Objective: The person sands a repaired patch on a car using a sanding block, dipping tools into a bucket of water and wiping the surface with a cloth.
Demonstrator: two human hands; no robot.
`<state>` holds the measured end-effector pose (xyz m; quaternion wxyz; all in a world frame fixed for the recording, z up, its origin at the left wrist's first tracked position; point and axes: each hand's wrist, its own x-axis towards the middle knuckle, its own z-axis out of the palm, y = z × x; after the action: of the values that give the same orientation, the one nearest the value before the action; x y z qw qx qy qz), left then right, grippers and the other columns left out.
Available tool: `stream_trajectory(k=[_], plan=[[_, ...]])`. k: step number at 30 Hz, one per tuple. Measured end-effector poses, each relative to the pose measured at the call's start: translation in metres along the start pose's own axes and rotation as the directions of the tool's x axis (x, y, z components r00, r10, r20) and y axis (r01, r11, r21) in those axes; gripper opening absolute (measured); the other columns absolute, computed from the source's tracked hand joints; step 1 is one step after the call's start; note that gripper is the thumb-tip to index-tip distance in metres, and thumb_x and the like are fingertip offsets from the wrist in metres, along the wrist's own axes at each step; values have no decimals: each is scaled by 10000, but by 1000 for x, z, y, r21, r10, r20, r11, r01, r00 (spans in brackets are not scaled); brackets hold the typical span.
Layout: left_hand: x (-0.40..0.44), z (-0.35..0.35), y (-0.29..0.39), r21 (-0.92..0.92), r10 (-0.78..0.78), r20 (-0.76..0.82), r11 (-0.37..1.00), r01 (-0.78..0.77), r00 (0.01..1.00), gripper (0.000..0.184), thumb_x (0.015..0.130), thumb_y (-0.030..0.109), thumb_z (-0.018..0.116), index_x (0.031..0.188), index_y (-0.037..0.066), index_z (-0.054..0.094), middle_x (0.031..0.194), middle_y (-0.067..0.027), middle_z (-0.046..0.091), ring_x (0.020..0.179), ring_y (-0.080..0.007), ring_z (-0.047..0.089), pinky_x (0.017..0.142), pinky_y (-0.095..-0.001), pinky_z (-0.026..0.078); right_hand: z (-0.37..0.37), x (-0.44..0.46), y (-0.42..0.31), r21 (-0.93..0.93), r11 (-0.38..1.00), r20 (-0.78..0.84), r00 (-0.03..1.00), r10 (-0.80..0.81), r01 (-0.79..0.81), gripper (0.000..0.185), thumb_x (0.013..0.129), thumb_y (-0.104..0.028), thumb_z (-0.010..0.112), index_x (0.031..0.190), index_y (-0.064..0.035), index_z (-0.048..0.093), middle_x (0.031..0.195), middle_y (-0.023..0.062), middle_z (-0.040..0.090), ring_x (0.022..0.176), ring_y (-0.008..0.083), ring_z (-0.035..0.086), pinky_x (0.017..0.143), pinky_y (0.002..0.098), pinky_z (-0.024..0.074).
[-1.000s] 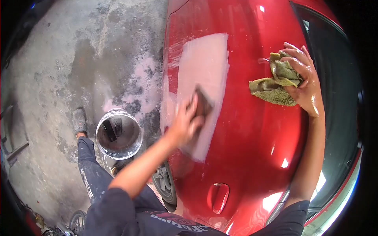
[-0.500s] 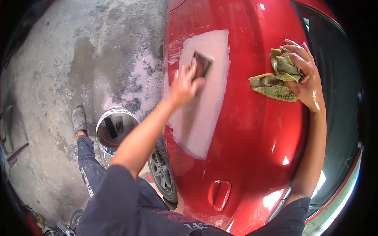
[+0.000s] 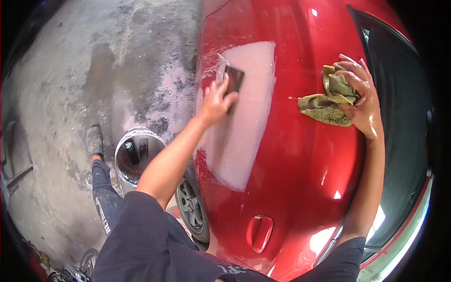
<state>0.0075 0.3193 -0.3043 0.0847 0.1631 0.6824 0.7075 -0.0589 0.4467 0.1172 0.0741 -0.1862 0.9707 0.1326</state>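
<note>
My left hand (image 3: 217, 102) is closed on a dark rectangular sanding block (image 3: 234, 82), pressed flat against a pale filler patch (image 3: 249, 127) on the red car's side panel (image 3: 300, 155). The block lies over the upper left part of the patch, and motion blurs it a little. Farther right, my wet right hand (image 3: 364, 101) grips a crumpled olive-green cloth (image 3: 326, 110) against the red bodywork near the window. Part of the cloth is hidden behind my fingers.
A bucket (image 3: 120, 164) with dark objects inside stands on the stained concrete floor (image 3: 61, 94), beside my foot (image 3: 95, 141). Below the panel is a car wheel (image 3: 191, 207). A door handle (image 3: 263, 233) is nearer me, and the dark window (image 3: 404, 117) lies right.
My left hand has slid the sanding block a little to the left over the filler patch. My right hand stays on the cloth in nearly the same place.
</note>
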Motion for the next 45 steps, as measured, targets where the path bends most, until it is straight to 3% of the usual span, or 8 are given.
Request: stream_trajectory(k=[3, 11, 17, 20, 23, 32, 35, 45], plan=[[-141, -2, 91, -2, -89, 105, 996, 90, 990, 837, 929, 307, 707, 1631, 80, 311, 1605, -270, 369, 1462, -478, 349, 1204, -569, 267, -1, 2, 1, 1, 1000, 4, 1000, 11, -11, 526, 571, 17, 689, 1095, -35, 688, 1290, 89, 668, 1368, 316, 549, 1281, 536, 210], [36, -16, -30, -59, -201, 71, 977, 205, 977, 812, 992, 461, 608, 1626, 58, 301, 1502, -291, 436, 1394, -446, 429, 1184, -552, 301, 0, 2, 3, -5, 1000, 1, 1000, 12, -12, 526, 560, -7, 703, 1084, -45, 703, 1304, 94, 670, 1384, 320, 535, 1284, 544, 193], [-159, -5, 82, 27, -48, 183, 999, 44, 982, 901, 934, 327, 719, 1660, 118, 228, 1589, -296, 371, 1445, -456, 401, 1192, -572, 313, 0, 3, 1, -3, 999, 11, 998, 54, -54, 511, 555, -14, 705, 1064, -54, 704, 1293, 91, 675, 1384, 320, 536, 1289, 548, 192], [-65, 0, 5, 189, 119, 74, 973, -131, 990, 779, 954, 348, 670, 1610, 70, 355, 1654, -237, 323, 1440, -454, 391, 1179, -588, 308, 3, 2, 6, 4, 1000, 10, 1000, 22, -22, 554, 532, 6, 690, 1084, -42, 702, 1306, 94, 668, 1383, 323, 536, 1287, 551, 194], [35, -23, -28, -164, -202, 82, 963, 213, 976, 758, 984, 430, 630, 1583, 34, 387, 1635, -234, 350, 1423, -480, 387, 1186, -596, 283, 1, 1, 5, 11, 1000, 3, 1000, 25, -25, 536, 550, 10, 687, 1085, -26, 694, 1318, 101, 663, 1386, 325, 532, 1285, 548, 195], [-86, 1, -4, 220, 230, 72, 945, -240, 971, 888, 923, 343, 741, 1641, 92, 282, 1567, -293, 392, 1336, -497, 448, 1160, -577, 337, 1, 3, 5, 11, 1000, 5, 1000, 17, -17, 543, 552, 2, 686, 1094, -26, 699, 1312, 99, 669, 1386, 326, 535, 1283, 540, 201], [31, -19, -41, -74, -211, 89, 973, 217, 974, 827, 952, 356, 691, 1629, 81, 303, 1613, -298, 338, 1373, -491, 432, 1176, -558, 326, 2, 0, 7, 12, 1000, -10, 1000, 21, -21, 556, 542, -16, 683, 1098, -27, 697, 1309, 106, 666, 1388, 329, 532, 1289, 541, 189], [-68, 7, -22, 295, 240, 61, 923, -247, 969, 834, 927, 352, 720, 1624, 93, 342, 1538, -280, 435, 1378, -457, 456, 1120, -602, 354, 1, 3, 7, 19, 1000, 4, 1000, 6, -6, 552, 547, -31, 684, 1099, -33, 697, 1307, 100, 666, 1385, 327, 537, 1290, 544, 188]])
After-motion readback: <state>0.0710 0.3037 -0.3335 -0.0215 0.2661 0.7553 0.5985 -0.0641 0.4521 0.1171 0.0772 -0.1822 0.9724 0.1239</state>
